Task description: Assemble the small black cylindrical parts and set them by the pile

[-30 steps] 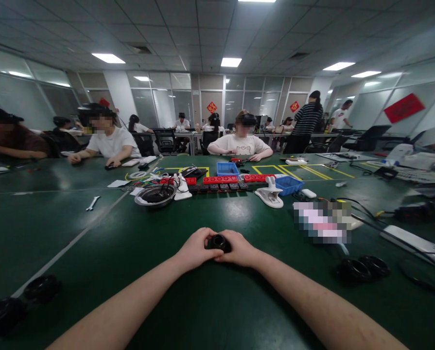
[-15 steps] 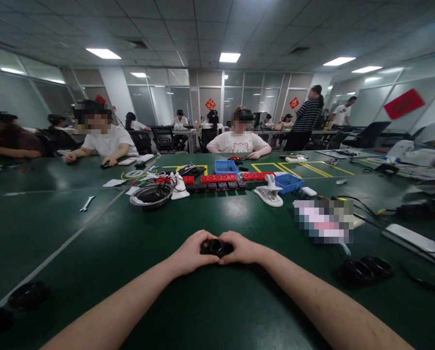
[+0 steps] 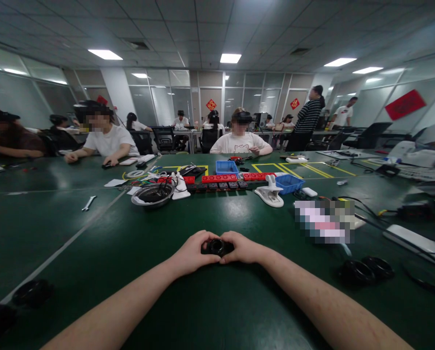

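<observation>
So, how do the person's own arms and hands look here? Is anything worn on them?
Both forearms are bare as far as the picture shows; no sleeve is visible. The left hand and the right hand wear no gloves. I see no watch, bracelet or ring, though small items would be hard to tell.

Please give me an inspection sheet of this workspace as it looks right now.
Surface: dark green table crossed by pale seam lines.
Job's things: small black ring-shaped part, gripped from both sides just above the table.
Clutter: metal bowl, wrench, white clamp, two blue bins, rows of red blocks, black rings near the right and left edges.
Grippers: left hand and right hand both closed on the part.
Cables: black leads on the right; coloured wires by the bowl.
Surroundings: open office, ceiling lights, glass partitions; other people seated at the far side, one standing.
</observation>
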The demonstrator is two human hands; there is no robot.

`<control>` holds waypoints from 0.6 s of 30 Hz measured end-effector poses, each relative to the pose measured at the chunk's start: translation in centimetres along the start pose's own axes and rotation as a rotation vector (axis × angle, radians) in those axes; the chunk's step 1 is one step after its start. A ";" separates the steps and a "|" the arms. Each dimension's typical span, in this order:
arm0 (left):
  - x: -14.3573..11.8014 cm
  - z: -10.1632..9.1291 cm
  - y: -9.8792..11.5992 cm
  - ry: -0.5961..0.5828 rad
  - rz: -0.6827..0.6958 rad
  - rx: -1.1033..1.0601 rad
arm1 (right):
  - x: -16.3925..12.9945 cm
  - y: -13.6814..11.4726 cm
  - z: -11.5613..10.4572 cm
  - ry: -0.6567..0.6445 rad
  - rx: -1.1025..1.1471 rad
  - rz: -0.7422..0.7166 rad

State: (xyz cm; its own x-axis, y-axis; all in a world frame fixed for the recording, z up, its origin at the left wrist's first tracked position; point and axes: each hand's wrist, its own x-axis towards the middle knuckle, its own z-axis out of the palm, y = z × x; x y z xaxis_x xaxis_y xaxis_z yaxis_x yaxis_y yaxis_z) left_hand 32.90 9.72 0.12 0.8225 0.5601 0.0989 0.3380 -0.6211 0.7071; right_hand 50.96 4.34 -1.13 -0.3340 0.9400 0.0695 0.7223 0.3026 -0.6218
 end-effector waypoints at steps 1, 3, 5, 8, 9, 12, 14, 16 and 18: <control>0.0 0.0 0.0 0.004 -0.001 0.004 | 0.0 0.1 0.1 0.001 0.014 0.013; 0.0 0.0 0.2 0.014 -0.010 0.015 | 0.0 0.4 0.3 0.005 0.041 0.045; 0.0 0.1 0.3 0.028 -0.026 0.027 | 0.1 0.5 0.6 0.021 0.041 0.078; 0.1 0.6 0.4 0.077 -0.061 0.029 | 0.2 0.3 1.1 0.092 -0.049 0.124; 0.1 0.8 0.4 0.104 -0.076 0.028 | 0.3 0.1 1.4 0.123 -0.104 0.147; 0.2 1.6 0.3 0.211 -0.129 0.042 | 0.5 -0.8 2.2 0.229 -0.305 0.252; 0.3 2.0 0.2 0.276 -0.152 0.062 | 0.6 -1.4 2.6 0.278 -0.424 0.313; 0.4 2.1 0.2 0.305 -0.149 0.078 | 0.6 -1.7 2.9 0.299 -0.488 0.329; 0.4 2.0 0.1 0.296 -0.125 0.089 | 0.5 -1.7 2.9 0.309 -0.464 0.281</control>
State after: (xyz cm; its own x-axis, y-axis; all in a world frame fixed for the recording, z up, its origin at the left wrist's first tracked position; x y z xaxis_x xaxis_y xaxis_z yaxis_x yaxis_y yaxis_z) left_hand 34.14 8.80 -1.14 0.6078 0.7621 0.2230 0.4774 -0.5751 0.6643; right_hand 47.85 3.88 -2.29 0.0474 0.9748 0.2180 0.9682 0.0089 -0.2501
